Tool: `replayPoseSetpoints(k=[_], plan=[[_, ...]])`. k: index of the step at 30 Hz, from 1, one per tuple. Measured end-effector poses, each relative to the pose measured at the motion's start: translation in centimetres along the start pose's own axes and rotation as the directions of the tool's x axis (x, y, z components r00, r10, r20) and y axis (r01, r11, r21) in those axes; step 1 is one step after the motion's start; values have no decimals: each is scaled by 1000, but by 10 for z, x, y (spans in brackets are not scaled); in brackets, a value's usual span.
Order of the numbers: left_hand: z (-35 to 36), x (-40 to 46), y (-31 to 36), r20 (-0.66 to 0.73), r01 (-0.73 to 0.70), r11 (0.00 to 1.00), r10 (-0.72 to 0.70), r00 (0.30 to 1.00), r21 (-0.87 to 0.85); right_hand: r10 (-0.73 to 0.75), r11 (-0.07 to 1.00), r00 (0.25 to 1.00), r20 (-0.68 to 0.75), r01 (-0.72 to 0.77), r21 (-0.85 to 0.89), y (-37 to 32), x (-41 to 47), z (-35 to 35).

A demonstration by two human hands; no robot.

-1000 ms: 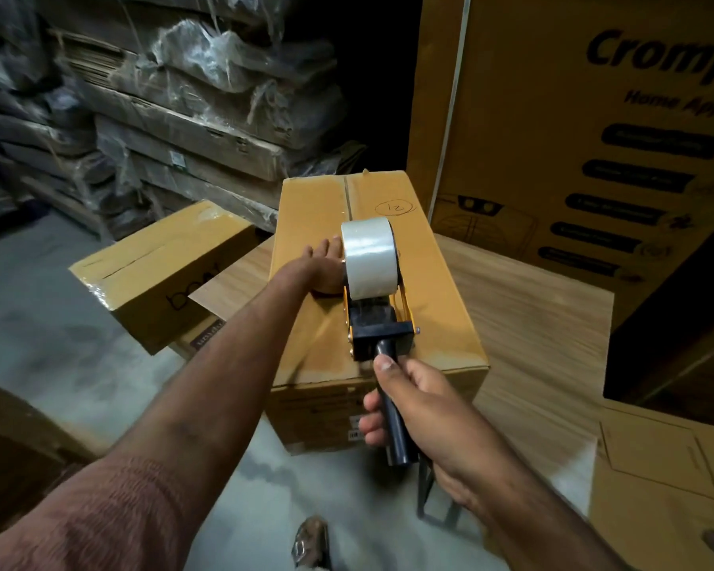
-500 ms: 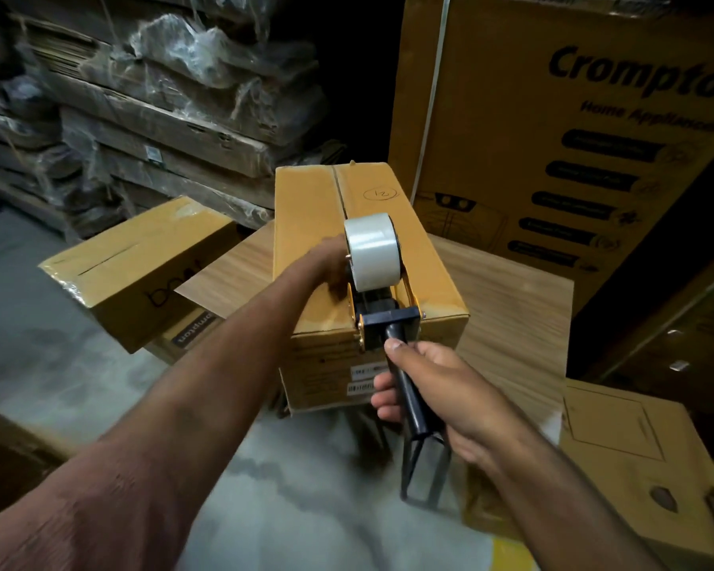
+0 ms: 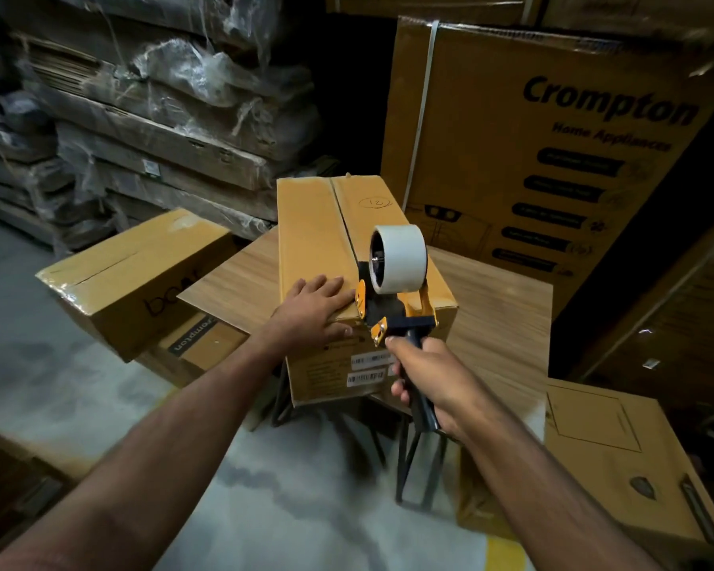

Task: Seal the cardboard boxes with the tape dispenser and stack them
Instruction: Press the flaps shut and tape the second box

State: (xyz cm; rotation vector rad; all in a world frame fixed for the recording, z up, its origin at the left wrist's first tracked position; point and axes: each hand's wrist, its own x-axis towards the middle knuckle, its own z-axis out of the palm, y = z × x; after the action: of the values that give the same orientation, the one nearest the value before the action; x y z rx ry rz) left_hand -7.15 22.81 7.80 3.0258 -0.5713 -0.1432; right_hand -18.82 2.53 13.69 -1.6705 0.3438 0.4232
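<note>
**Cardboard box on the table, tape dispenser at its near edge**

Cardboard, tan and smooth, forms the long box [image 3: 322, 257] lying on the wood-grain table [image 3: 495, 323], its two top flaps meeting along a dark centre seam. A circled handwritten "12" sits near the far end of the right flap. Two white barcode labels on the near end face are too blurred to read.

On the left flap by the near edge lies the left hand [image 3: 312, 311], fingers straight and flat on the cardboard. Beside it, the right hand [image 3: 423, 375] is curled round the dark handle of the tape dispenser [image 3: 392, 290], whose black and orange frame carries a fat white roll of tape. The frame's front end sits at the box's near top edge; whether tape is touching the cardboard is hidden behind the frame.

Beside the table on the left, a second box [image 3: 128, 278] tilts against it, showing part of a printed word, perhaps "boat", cut off by the table. Below it a carton reads "Crompton" sideways. A large carton [image 3: 553, 158] behind the table reads "Crompton Home Appliances"; its dark label bars are illegible. Plastic-wrapped flat cardboard bundles [image 3: 161, 117] are piled at far left. Another box [image 3: 619, 459] stands on the grey floor at right, partly cut off.
</note>
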Motion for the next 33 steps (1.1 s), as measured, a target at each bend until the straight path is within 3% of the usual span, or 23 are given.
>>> replayPoseSetpoints(k=[4, 11, 23, 29, 33], plan=[[2, 12, -15, -95, 106, 994, -104, 990, 19, -24, 999, 999, -41, 22, -36, 20, -6, 5], [-4, 40, -24, -57, 151, 989, -151, 987, -1, -69, 990, 992, -110, 55, -126, 34, 7, 11], [-1, 56, -38, -44, 109, 994, -108, 993, 22, 107, 972, 987, -120, -129, -195, 56, 79, 21], [7, 57, -29, -92, 152, 985, -144, 985, 82, 138, 976, 981, -139, -159, -151, 62, 101, 35], [12, 62, -28, -155, 176, 978, -157, 975, 112, 203, 979, 974, -96, -201, 26, 55, 113, 47]])
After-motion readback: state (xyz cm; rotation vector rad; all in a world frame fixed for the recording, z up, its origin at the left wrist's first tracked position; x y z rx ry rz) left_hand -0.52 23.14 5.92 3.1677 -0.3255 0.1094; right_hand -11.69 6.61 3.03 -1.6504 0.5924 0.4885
